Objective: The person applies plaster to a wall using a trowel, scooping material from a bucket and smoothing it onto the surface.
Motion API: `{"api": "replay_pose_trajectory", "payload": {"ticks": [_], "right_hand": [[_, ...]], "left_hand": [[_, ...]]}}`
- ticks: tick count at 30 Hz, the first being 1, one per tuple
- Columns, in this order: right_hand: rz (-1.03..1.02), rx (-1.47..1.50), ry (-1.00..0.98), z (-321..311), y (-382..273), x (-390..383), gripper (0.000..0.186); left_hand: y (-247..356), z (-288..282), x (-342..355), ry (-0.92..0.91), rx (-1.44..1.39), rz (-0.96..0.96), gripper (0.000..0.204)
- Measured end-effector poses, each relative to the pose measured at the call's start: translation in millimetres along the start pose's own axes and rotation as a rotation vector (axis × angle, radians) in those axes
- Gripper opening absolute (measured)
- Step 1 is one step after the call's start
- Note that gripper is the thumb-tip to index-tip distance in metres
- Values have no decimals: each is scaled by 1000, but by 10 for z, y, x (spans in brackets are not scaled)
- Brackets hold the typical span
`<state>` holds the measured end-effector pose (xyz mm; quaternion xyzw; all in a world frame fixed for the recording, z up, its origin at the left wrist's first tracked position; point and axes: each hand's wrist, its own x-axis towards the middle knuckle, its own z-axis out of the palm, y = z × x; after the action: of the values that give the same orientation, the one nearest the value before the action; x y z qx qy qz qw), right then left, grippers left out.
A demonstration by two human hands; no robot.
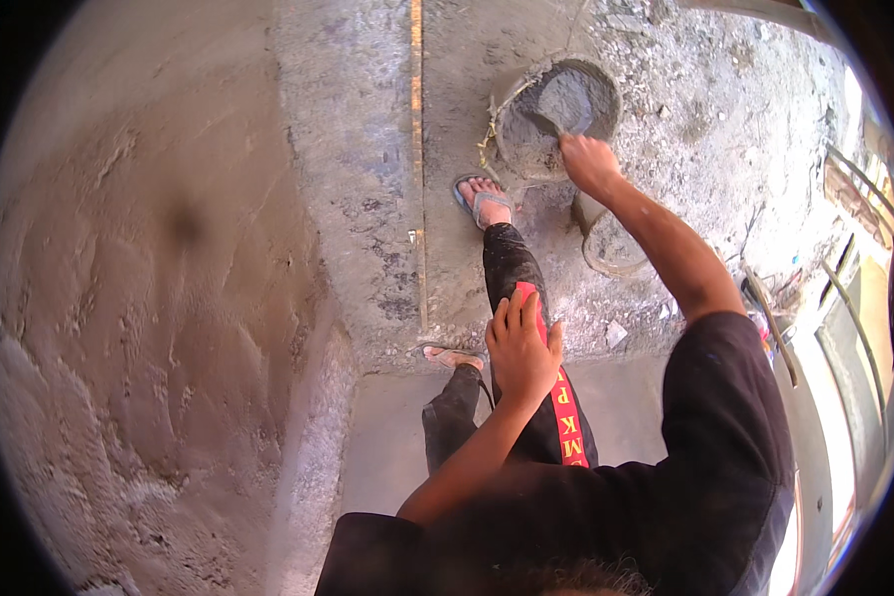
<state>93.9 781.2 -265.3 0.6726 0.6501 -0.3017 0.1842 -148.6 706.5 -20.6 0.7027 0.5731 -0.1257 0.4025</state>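
My right hand [590, 167] is closed around the handle of a trowel. The trowel's dark blade [545, 124] dips into wet grey mortar [566, 96] inside a round tub [617, 87]; part of the blade is covered by the mortar. Resting on the red stripe of my trouser leg [568, 422], near the knee, is my left hand [523, 346], its fingers stretched out and holding nothing.
Beside the tub stands another container [611, 260], partly hidden by my right arm. A long thin yellowish strip [416, 119] lies on the rough ground to the left. Smeared brown plaster covers the wall [159, 318] on my left. Poles [771, 328] lean at the right.
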Motion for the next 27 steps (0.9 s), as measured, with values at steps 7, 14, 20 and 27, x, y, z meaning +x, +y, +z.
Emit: {"api": "replay_pose_trajectory", "payload": {"ticks": [7,14,20,27], "right_hand": [[487,186,-28,-6,915,-365,28],[223,663,5,827,-112,42,34],[240,1028,197,877,-91,-713,38],[448,1270,202,675,21,-980,44]], "left_hand": [[28,-84,71,-41,-54,26,55],[23,28,-12,-8,9,61,55],[56,116,-116,-34,42,84,56],[187,296,-296,-47,100,110,59]]}}
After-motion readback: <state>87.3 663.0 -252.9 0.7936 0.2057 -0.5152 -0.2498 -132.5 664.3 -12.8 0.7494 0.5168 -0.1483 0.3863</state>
